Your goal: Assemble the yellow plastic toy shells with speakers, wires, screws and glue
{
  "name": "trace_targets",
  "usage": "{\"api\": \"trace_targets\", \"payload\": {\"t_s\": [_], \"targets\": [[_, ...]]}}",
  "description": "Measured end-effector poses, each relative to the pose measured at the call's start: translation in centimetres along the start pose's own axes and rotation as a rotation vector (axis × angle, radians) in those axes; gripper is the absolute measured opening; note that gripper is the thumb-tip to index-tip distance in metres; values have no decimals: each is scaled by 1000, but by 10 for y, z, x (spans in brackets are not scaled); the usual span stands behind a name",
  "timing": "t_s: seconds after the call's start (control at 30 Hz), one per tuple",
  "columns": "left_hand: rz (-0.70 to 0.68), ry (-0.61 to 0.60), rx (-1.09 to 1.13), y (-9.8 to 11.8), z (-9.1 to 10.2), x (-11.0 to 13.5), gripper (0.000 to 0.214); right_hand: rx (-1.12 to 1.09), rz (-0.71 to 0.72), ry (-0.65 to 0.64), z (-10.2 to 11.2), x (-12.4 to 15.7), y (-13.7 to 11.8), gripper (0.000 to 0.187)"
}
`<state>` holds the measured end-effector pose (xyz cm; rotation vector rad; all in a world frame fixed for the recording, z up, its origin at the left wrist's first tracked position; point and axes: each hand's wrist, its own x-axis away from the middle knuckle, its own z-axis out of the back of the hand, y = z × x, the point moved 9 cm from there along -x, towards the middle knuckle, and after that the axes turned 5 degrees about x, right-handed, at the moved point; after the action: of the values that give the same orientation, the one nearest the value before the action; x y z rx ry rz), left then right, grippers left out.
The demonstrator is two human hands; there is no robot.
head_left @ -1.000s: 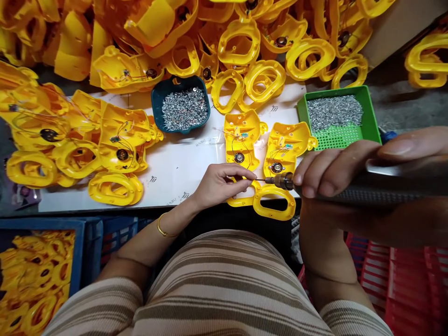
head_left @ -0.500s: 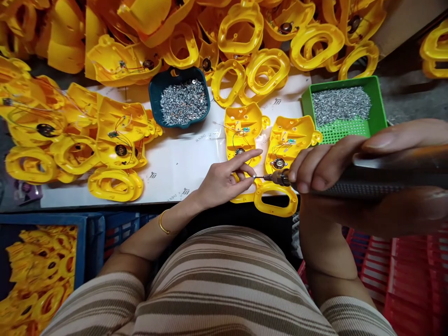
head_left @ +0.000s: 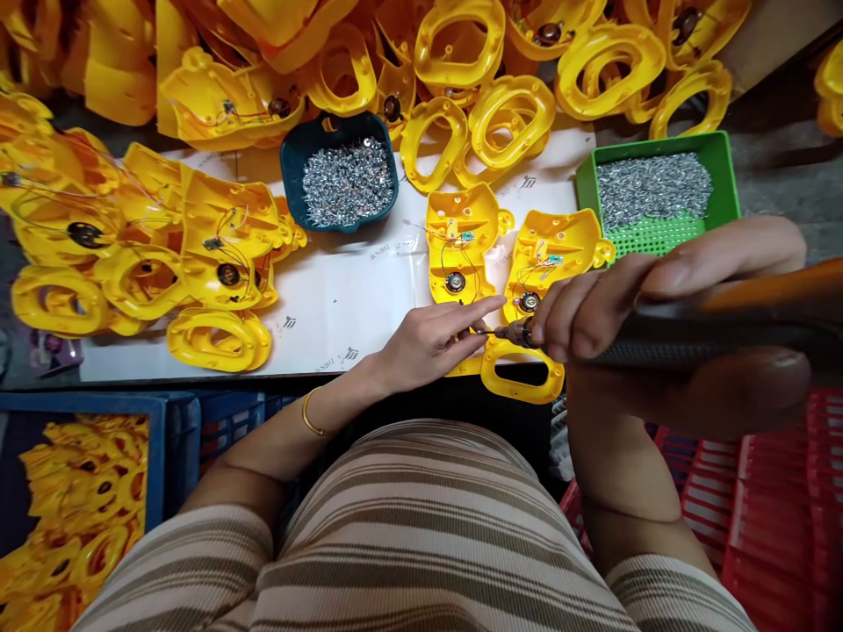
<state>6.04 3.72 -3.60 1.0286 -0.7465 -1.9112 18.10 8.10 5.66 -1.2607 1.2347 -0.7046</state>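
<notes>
My right hand [head_left: 593,298] is wrapped round a power screwdriver [head_left: 520,332] with a dark ribbed grip, its bit pointing left. At the bit's tip my left hand [head_left: 438,342] has its thumb and fingers closed together, the index finger stretched out above; whatever they pinch is too small to make out. Just beyond the hands lie two yellow plastic shells, a left shell [head_left: 464,211] and a right shell [head_left: 559,230], each with a round speaker, a small green board and thin wires. A yellow oval ring [head_left: 523,391] lies below the bit at the table's near edge.
A dark teal bin [head_left: 286,180] and a green basket [head_left: 731,175] hold many small metal screws. Yellow parts [head_left: 198,96] are heaped at the back and left. A blue crate [head_left: 154,465] stands lower left, red crates [head_left: 764,509] lower right.
The view has shifted slightly. My left fingers have closed in around the bit's tip, where a small shiny piece showed before. The screwdriver has moved slightly left.
</notes>
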Motion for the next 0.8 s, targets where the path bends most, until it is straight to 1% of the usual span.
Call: {"api": "trace_targets", "payload": {"t_s": [0.13, 0.2, 0.3, 0.37, 0.4, 0.47, 0.53, 0.63, 0.67, 0.7, 0.8], "targets": [[-7, -4, 24, 5, 0, -4, 38, 11, -17, -8, 0, 0, 0, 26], [-48, 10, 3, 10, 4, -6, 41, 22, -33, -26, 1, 0, -1, 26], [-109, 104, -161, 16, 14, 0, 41, 29, -13, -9, 5, -2, -5, 29], [-111, 167, -304, 15, 18, 10, 39, 43, 13, 40, 10, -7, -3, 29], [-104, 175, -364, 13, 17, 17, 39, 47, 43, 66, 12, -10, 0, 28], [-80, 139, -443, 7, 10, 30, 42, 48, 118, 92, 13, -19, 9, 31], [-52, 99, -476, 1, 2, 41, 48, 17, 245, 118, 12, -26, 19, 35], [-5, 76, -476, -4, -6, 49, 52, -59, 448, 167, 11, -31, 29, 24], [10, 69, -471, -5, -8, 49, 53, -75, 474, 164, 9, -33, 34, 21], [26, 59, -466, -7, -9, 49, 53, -81, 469, 145, 7, -35, 38, 19], [60, 36, -462, -10, -12, 48, 53, -75, 367, 35, -6, -42, 51, 21]]}}
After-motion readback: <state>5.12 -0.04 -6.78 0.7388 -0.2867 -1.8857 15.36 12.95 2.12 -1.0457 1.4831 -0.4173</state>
